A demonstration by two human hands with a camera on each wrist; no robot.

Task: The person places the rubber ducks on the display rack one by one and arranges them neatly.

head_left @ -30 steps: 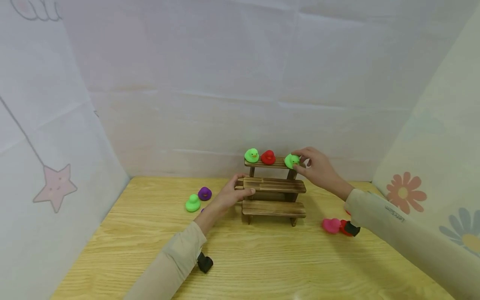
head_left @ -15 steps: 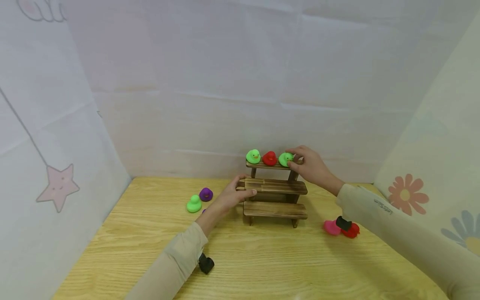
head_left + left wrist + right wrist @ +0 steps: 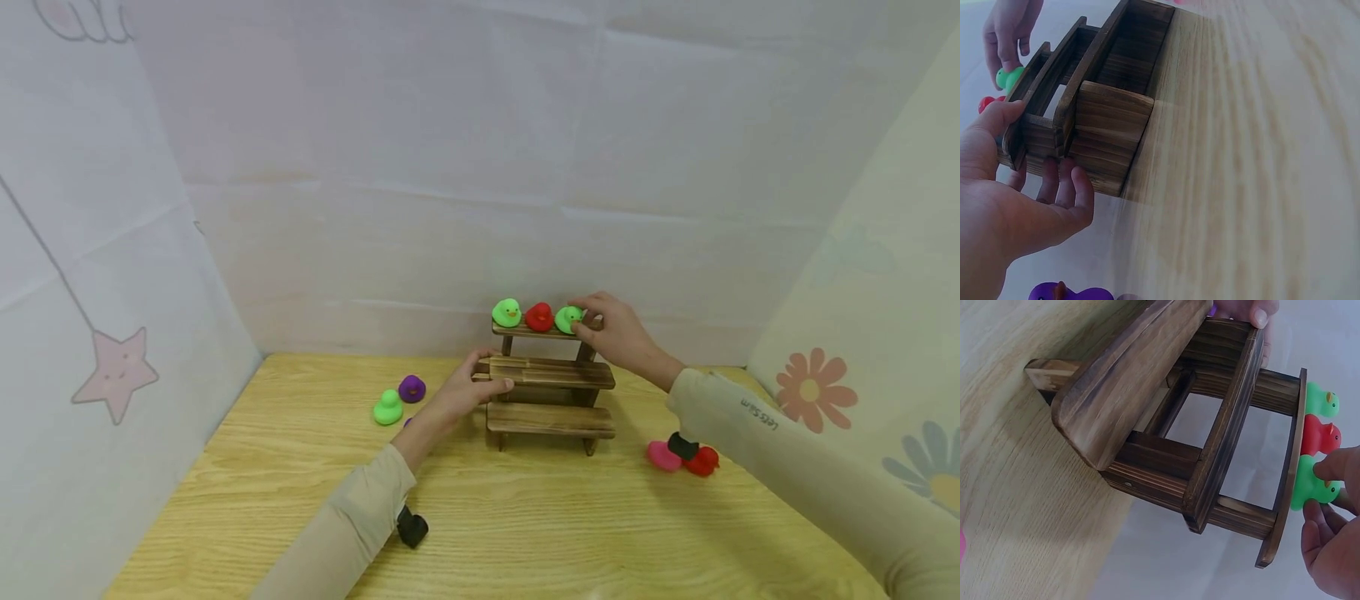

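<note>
A dark wooden three-step stand (image 3: 551, 371) stands on the table near the back wall. My left hand (image 3: 465, 390) grips the left end of its middle step, thumb on top and fingers round the side, as the left wrist view also shows. On the top step, a green rubber duck (image 3: 1310, 481) sits at the right of the row, pinched between the thumb and fingers of my right hand (image 3: 618, 332). Beside it is a red rubber duck (image 3: 539, 317), and at the left end another green rubber duck (image 3: 507, 312).
Left of the stand, a green duck (image 3: 387, 407) and a purple duck (image 3: 412, 388) lie on the wooden table (image 3: 510, 517); another purple one is partly hidden by my left arm. At the right are a pink duck (image 3: 663, 456) and a red duck (image 3: 702, 462).
My right hand has slid the green duck leftward along the top step, close to the red duck. My left hand keeps its grip on the stand.
</note>
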